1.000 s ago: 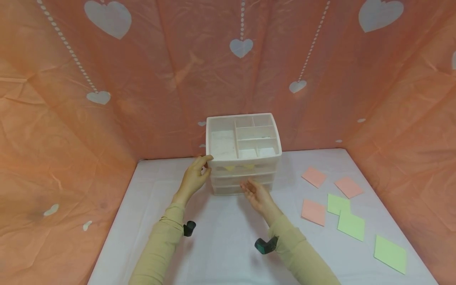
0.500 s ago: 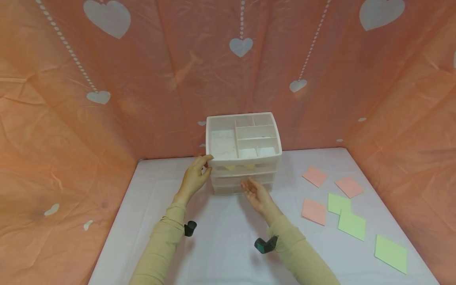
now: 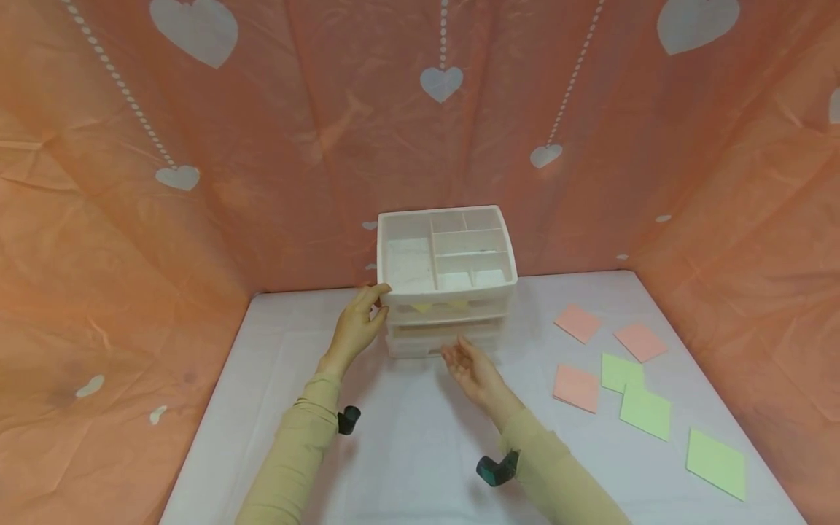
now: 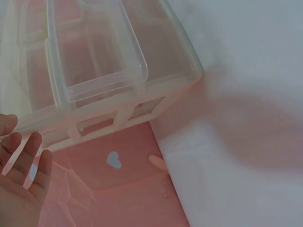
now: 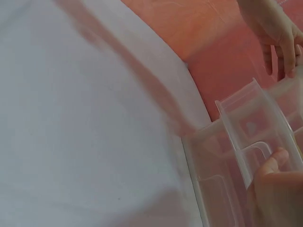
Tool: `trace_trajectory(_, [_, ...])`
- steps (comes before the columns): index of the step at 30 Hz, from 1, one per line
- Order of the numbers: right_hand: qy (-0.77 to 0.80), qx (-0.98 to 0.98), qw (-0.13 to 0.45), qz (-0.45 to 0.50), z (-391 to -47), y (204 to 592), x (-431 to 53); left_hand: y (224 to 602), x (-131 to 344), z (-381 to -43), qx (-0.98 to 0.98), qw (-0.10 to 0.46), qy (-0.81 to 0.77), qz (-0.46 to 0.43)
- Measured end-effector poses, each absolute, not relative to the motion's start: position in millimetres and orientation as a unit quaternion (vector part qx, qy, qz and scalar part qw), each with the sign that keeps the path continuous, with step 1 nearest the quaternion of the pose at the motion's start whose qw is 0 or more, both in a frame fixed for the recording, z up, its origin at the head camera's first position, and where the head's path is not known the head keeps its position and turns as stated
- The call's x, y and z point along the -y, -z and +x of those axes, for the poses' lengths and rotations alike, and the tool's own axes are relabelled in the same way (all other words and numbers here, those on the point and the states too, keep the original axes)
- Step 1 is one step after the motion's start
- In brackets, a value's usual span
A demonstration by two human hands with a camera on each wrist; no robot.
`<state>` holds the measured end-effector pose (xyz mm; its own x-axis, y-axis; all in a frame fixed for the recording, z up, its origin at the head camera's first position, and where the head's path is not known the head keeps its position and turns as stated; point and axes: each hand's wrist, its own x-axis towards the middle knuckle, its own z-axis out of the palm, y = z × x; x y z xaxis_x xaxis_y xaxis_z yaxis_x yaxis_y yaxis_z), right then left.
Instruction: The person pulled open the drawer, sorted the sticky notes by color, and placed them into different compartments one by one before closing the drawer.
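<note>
A white plastic drawer unit, with a divided tray on top and clear drawers below, stands near the back of the table. My left hand holds its front left upper corner, index finger on the rim and thumb lower down. At the front, my right hand grips the handle of the middle drawer, which sticks out a little from the unit. The right thumb lies at the handle cut-out, while the other right fingers are partly hidden. Yellow pieces show through the top drawer.
Pink square paper pads and green ones lie at the right of the white-covered table. Two of the green pads overlap. An orange curtain with hearts hangs behind and at both sides.
The middle drawer has slid out slightly towards me, and a gap shows behind its front. My right hand has come back a little with it; the left hand keeps its place.
</note>
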<state>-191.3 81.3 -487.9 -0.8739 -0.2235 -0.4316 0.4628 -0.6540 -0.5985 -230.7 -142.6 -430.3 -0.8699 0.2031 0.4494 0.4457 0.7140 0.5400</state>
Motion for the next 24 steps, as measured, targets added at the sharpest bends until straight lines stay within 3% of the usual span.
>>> trace_trajectory(24, [0.878,-0.366,0.271,0.148,-152.2,481.3,-94.5,431.6,143.2,-232.8,0.908,0.174,0.334,-0.181])
